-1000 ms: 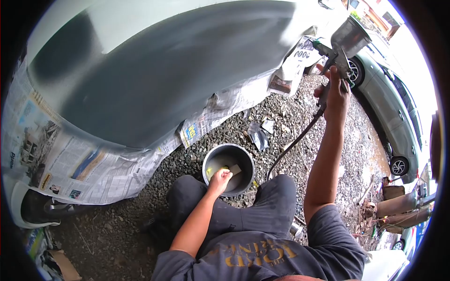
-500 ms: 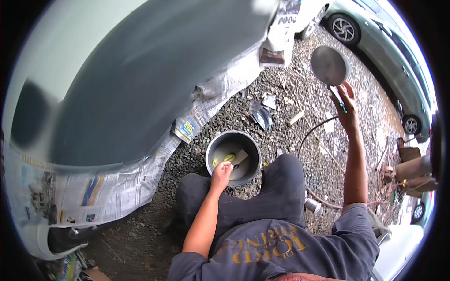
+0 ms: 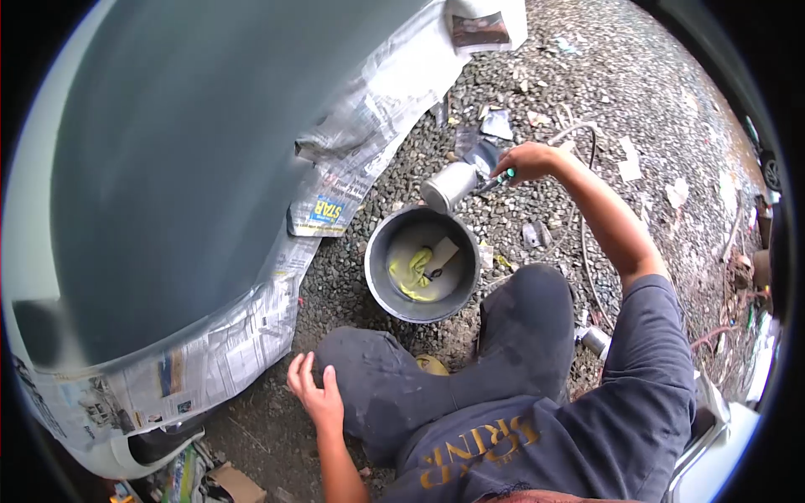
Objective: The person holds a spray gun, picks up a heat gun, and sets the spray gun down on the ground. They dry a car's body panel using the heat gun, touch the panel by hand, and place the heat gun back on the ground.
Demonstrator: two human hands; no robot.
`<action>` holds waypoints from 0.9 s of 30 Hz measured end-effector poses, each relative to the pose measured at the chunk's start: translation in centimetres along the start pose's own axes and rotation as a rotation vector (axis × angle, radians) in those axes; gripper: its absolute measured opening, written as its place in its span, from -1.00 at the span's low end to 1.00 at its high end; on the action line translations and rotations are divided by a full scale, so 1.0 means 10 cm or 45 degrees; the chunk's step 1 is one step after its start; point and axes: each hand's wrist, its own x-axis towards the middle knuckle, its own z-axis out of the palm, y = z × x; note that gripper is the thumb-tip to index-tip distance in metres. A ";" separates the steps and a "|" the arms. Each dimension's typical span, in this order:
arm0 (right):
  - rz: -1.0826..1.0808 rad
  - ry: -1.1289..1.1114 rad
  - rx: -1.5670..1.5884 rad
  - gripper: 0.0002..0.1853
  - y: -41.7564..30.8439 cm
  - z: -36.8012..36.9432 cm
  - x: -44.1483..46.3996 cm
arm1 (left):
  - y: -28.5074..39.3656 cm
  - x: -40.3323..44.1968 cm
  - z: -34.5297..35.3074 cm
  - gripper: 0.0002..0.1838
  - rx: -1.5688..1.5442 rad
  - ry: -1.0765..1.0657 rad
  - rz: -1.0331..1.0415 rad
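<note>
Silver metal juts from my right hand (image 3: 528, 162), whose fingers are curled round the handle of the gun (image 3: 490, 182), a little above and right of the frame's centre. The cup (image 3: 449, 188) leans down toward the lower left, over the top edge of the bucket (image 3: 376, 270); I can't tell whether the two touch.

I judge the gun stiff and fairly heavy for its size, with much of the weight out at the cup, so it would want to tip that way. The handle seems the best place to hold, with a firm wrist; the cup looks smooth and could be slippery if wet. Small fittings near my fingers, one with a green end, seem the parts most easily knocked.

My left hand (image 3: 320, 396), lower left of centre, has its fingers spread and nothing in it that I can see, near my left knee (image 3: 359, 359).

Inside the bucket, mid-frame, lie a yellow-green cloth (image 3: 417, 272), likely soft and limp, and a pale flat piece (image 3: 445, 252). Beyond, a hose (image 3: 584, 239) loops over gravel (image 3: 537, 80) at the upper right, newspaper (image 3: 231, 352) runs diagonally, and a grey panel (image 3: 184, 168) fills the upper left.
</note>
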 end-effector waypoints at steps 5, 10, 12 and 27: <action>0.148 -0.219 0.823 -0.59 0.28 0.56 1.02 | -0.06 -0.44 0.07 -0.31 -0.239 -0.160 -0.402; 0.369 -0.146 1.493 -0.49 0.17 1.24 1.55 | 0.03 -0.64 -0.03 -0.29 -0.304 -0.168 -0.532; 0.474 0.143 1.813 -0.49 0.11 1.71 1.73 | 0.01 -0.66 -0.03 -0.28 -0.309 -0.178 -0.506; 0.734 0.128 0.576 -0.11 0.57 1.71 1.59 | -1.75 -1.98 1.00 -0.56 -0.808 0.498 -1.685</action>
